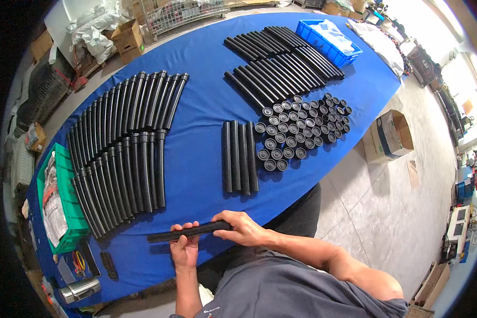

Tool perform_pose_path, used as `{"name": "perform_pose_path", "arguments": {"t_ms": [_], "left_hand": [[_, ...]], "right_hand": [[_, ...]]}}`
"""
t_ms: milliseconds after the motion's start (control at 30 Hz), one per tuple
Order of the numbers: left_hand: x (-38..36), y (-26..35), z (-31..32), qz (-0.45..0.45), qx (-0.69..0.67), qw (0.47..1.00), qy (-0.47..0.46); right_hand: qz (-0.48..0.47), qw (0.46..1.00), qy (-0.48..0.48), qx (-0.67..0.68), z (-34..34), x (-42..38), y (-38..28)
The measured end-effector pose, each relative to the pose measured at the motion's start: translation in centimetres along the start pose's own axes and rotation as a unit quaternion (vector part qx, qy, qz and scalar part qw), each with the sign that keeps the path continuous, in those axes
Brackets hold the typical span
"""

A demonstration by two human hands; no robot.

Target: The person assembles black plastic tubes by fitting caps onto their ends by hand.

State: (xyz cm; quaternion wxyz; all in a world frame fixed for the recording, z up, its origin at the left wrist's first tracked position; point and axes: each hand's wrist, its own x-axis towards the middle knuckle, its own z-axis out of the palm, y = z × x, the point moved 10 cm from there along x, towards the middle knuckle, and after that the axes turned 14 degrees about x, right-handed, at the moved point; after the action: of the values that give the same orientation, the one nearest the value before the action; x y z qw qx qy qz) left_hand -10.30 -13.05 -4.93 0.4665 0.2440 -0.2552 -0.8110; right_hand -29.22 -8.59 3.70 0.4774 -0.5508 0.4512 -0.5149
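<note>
A black tube (161, 236) lies across both my hands above the near edge of the blue table. My left hand (185, 252) holds it from below near the middle, thumb on the near side and fingers on the far side. My right hand (241, 228) is closed around its right end; whether a cap is under those fingers is hidden. Beyond my hands, several loose black tubes (240, 158) lie side by side. To their right stands a cluster of round black caps (300, 127). Capped black tubes (124, 148) lie in two rows on the left.
More plain tubes (281, 63) lie at the back beside a blue crate (331, 45). A green crate (71, 206), scissors (79, 262) and a metal cylinder (80, 290) are at the left end. A cardboard box (379, 143) stands on the floor at right.
</note>
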Motion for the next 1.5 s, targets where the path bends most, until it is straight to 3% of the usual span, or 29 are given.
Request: {"name": "perform_pose_path", "arguments": {"t_ms": [100,300,400,533,633,667,767,800,1200,1300,1400,1500], "left_hand": [[0.0,-0.1,-0.1,0.004,-0.002,1.0,-0.008],[0.1,0.1,-0.1,0.016,0.001,1.0,-0.011],[0.2,0.2,0.5,0.005,-0.007,1.0,0.008],[0.2,-0.1,-0.1,-0.004,-0.058,0.998,-0.02],[0.1,0.0,0.0,0.0,-0.021,0.999,-0.033],[0.1,-0.1,0.2,-0.003,-0.009,1.0,-0.03],[0.3,-0.3,1.4,-0.022,0.011,0.999,-0.023],[0.3,-0.5,1.6,-0.035,0.008,0.999,-0.022],[0.0,-0.8,1.2,-0.04,0.03,0.998,-0.042],[0.1,-0.8,1.5,-0.046,0.027,0.998,-0.019],[0.2,-0.8,1.2,-0.043,0.017,0.999,-0.008],[0.3,-0.7,0.9,-0.036,0.008,0.999,-0.026]], "right_hand": [[0.09,0.994,0.006,0.065,0.4,-0.3,1.3],[0.106,0.993,0.009,0.054,0.5,0.0,1.9],[-0.012,0.999,0.0,-0.052,0.2,0.2,-1.0],[-0.06,0.994,-0.034,-0.08,1.0,-0.5,-1.9],[0.089,0.995,-0.038,0.023,0.6,-0.7,-0.6],[0.259,0.956,-0.055,0.127,1.1,-1.6,1.5],[0.169,0.984,-0.043,0.043,0.1,-1.2,1.1],[0.029,0.999,-0.035,-0.023,-0.1,-0.6,-0.9],[0.043,0.994,-0.074,-0.068,0.5,-1.4,-0.1],[0.026,0.994,-0.061,-0.085,0.5,-1.7,-0.2],[-0.074,0.99,-0.039,-0.116,1.1,-1.7,-1.4],[-0.059,0.996,-0.009,-0.067,0.3,-1.6,-2.4]]}}
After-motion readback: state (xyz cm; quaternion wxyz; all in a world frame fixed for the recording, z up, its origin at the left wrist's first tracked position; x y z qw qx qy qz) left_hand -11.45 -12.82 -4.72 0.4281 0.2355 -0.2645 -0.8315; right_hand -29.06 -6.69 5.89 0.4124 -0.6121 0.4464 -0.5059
